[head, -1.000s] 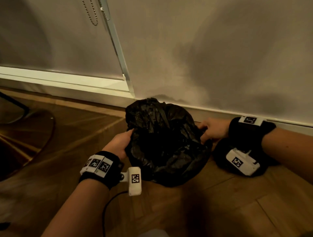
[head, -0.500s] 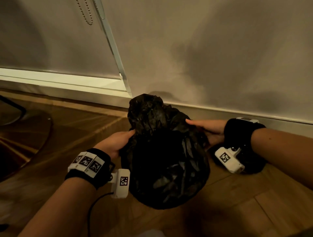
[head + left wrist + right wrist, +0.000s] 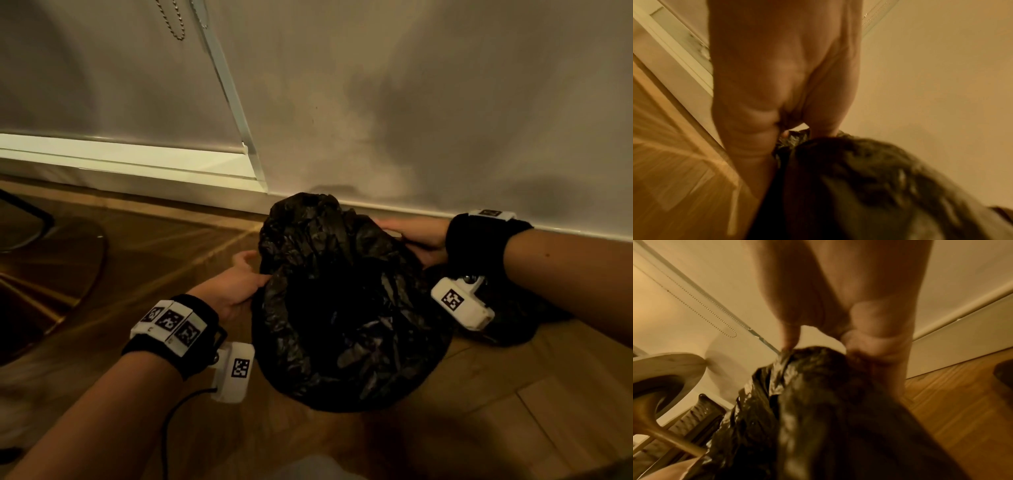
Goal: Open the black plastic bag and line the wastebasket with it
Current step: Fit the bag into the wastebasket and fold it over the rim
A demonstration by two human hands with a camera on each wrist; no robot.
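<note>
The left hand (image 3: 236, 284) grips the left edge of the crumpled black plastic bag (image 3: 346, 308); in the left wrist view its thumb and fingers (image 3: 748, 129) close on a fold of the thin film. The right hand (image 3: 419, 240) holds the opposite edge on the far right side, and in the right wrist view one fingertip (image 3: 790, 339) presses on the top fold of the bag while the other fingers curl around the plastic. Both hands are closed on the bag, one on each side, and the bag is stretched between them with its dark mouth facing up toward the head camera. The bag bulges out round below the hands and covers what is under it, so I cannot tell if the wastebasket is inside it. Each wrist carries a black band with white marker blocks (image 3: 171, 322), and a small white camera box (image 3: 234, 373) hangs below the left wrist with a thin black cable going from it. A dark round shape (image 3: 513, 318) lies on the floor just behind the right wrist, partly hidden by the arm. The bag is over a brown wooden parquet floor (image 3: 479, 428), near the white baseboard (image 3: 130, 168) of a pale wall (image 3: 411, 85). On the wall, a beaded chain (image 3: 171, 20) hangs at the top left. At the left edge, there is a curved wooden piece of furniture (image 3: 668, 368).
</note>
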